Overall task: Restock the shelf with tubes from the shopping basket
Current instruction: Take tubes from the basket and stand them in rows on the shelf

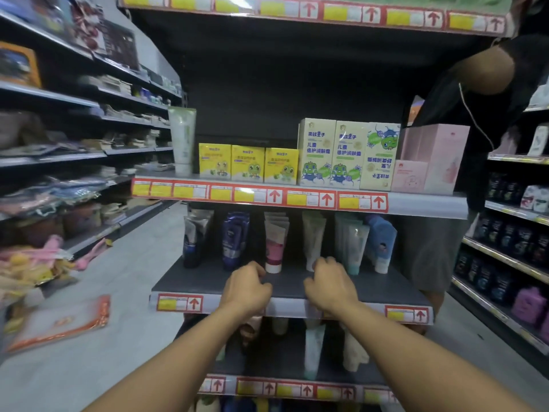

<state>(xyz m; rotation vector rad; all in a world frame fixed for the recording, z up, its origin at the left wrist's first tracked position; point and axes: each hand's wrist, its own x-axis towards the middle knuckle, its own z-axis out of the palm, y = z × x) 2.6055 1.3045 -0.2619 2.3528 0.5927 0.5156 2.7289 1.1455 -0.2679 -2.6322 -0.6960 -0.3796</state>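
Tubes stand cap-down in a row on the dark middle shelf (401, 288): a black-and-silver tube (194, 239), a dark blue tube (234, 239), a pink-and-white tube (275, 245), a pale tube (313, 236), teal-capped tubes (353, 245) and a blue tube (381, 242). My left hand (246, 288) hovers over the shelf's front, fingers curled, holding nothing. My right hand (331, 285) is beside it, fingers curled, its knuckles just in front of the pale tube's cap; whether they touch cannot be told. The shopping basket is out of view.
The shelf above carries a tall white tube (182, 138), yellow boxes (248, 163), cream cartons (347, 154) and pink boxes (433, 159). More tubes stand on the lower shelf (315, 349). Another person (481, 93) stands at the right. Packets (59, 322) lie on the floor at left.
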